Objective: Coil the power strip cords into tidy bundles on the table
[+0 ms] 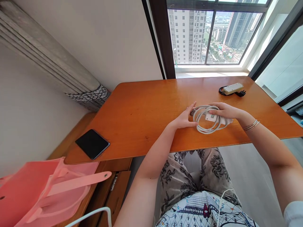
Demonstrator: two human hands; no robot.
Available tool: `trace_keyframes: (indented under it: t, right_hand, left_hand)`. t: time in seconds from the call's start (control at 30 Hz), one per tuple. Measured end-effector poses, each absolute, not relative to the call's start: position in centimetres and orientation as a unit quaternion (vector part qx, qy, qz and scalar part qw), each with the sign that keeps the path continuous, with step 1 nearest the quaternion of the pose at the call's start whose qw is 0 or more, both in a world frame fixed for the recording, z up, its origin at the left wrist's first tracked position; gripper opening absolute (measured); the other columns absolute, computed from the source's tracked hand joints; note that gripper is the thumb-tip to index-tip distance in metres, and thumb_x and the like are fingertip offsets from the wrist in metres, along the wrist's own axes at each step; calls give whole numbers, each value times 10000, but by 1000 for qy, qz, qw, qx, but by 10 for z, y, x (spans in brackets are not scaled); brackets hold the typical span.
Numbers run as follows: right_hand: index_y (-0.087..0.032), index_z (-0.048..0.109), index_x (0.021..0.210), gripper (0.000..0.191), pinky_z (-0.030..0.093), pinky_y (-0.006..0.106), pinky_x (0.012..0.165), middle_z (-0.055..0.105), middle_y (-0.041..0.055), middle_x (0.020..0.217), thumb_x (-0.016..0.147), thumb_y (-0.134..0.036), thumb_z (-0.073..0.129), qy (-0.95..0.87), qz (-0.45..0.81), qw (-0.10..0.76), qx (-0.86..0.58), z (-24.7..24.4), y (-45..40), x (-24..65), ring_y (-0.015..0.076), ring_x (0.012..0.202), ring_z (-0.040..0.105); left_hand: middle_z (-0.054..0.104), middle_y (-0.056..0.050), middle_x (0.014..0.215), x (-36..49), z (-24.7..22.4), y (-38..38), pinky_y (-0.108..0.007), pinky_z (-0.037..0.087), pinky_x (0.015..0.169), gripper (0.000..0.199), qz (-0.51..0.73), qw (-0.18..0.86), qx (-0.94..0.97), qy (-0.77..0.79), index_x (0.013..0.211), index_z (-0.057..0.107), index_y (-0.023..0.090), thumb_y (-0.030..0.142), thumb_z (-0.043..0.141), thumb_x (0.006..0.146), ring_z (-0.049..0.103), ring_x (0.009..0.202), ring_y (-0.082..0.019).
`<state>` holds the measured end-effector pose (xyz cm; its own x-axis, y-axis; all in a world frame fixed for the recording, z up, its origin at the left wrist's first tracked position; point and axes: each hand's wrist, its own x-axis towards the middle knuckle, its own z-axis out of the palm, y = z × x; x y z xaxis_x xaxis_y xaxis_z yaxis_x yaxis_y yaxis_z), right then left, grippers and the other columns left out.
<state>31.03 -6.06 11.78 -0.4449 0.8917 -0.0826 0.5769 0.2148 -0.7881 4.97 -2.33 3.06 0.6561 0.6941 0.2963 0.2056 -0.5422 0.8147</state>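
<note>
A coiled white cable (205, 129) with a white block that bears a printed label lies near the front edge of the wooden table (142, 110). My right hand (223, 111) rests over the coil's right part, its fingers wrapped round the loops and the block. At the coil's left side is my left hand (184, 118), thumb and fingers apart, touching or nearly touching the loops and the plug end. Farther back on the right, a power strip (233, 88) lies with its black cord and plug beside it.
A black tablet (92, 143) lies at the table's front left corner. Pink folded bags (54, 192) and a drawer unit (115, 189) stand below that corner. Behind the table are a window (213, 37) and, at the left, a grey curtain (59, 60).
</note>
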Motion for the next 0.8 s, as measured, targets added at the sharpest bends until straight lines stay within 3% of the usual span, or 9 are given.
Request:
trace_keyframes:
  t: [0.1, 0.2, 0.27, 0.37, 0.47, 0.57, 0.67, 0.8]
  right_hand:
    - [-230, 762, 1019, 413, 494, 321, 768, 762, 50, 966, 826, -589, 694, -761, 357, 175, -512, 119, -61, 310, 237, 882, 660]
    - [-225, 749, 987, 369, 458, 314, 730, 757, 56, 931, 886, -563, 642, -753, 264, 172, -578, 116, -59, 306, 231, 841, 648]
    - [-221, 736, 1014, 371, 436, 309, 721, 758, 70, 956, 916, -554, 607, -737, 212, 187, -615, 112, -57, 301, 235, 858, 645]
    - [-217, 719, 1005, 360, 414, 294, 698, 759, 79, 963, 938, -541, 578, -717, 190, 217, -635, 104, -51, 290, 227, 864, 644]
    - [-212, 695, 907, 357, 391, 283, 664, 744, 66, 891, 933, -549, 579, -701, 208, 236, -640, 94, -44, 279, 202, 794, 619]
    - [-200, 687, 892, 391, 403, 281, 673, 724, 55, 849, 920, -577, 588, -681, 245, 262, -638, 84, -37, 273, 188, 755, 595]
    - [-189, 712, 933, 425, 437, 282, 709, 732, 56, 852, 910, -599, 601, -668, 279, 286, -628, 77, -31, 273, 192, 771, 604]
    - [-178, 743, 953, 402, 470, 290, 747, 760, 68, 873, 907, -561, 631, -658, 282, 307, -627, 74, -27, 275, 204, 803, 631]
  left_hand:
    - [737, -89, 1144, 53, 35, -28, -381, 558, 938, 689, 266, 402, 821, 305, 1312, 599, 182, 410, 820, 700, 696, 1034, -266]
    - [722, -14, 895, 59, 36, -29, -337, 558, 792, 419, 300, 359, 794, 388, 1123, 657, 188, 334, 758, 743, 665, 800, -197]
    - [727, -27, 936, 63, 34, -26, -348, 557, 838, 319, 353, 318, 770, 426, 1083, 657, 198, 283, 708, 780, 672, 846, -202]
    - [726, -82, 1153, 66, 25, -21, -406, 523, 1008, 266, 412, 266, 751, 442, 1107, 634, 213, 231, 632, 842, 665, 1089, -248]
    - [690, -109, 1301, 65, 16, -18, -452, 489, 1076, 378, 421, 253, 741, 458, 1269, 577, 232, 224, 599, 892, 631, 1225, -282]
    - [704, -115, 1286, 64, 10, -18, -476, 499, 1050, 451, 402, 235, 739, 487, 1362, 550, 253, 223, 596, 914, 652, 1190, -316]
    - [698, -155, 1304, 65, 7, -17, -541, 451, 1110, 563, 395, 212, 748, 489, 1455, 524, 219, 251, 630, 903, 596, 1275, -366]
    - [657, -111, 1428, 70, 3, -9, -511, 412, 1194, 566, 426, 331, 721, 435, 1514, 517, 196, 236, 471, 951, 542, 1396, -299]
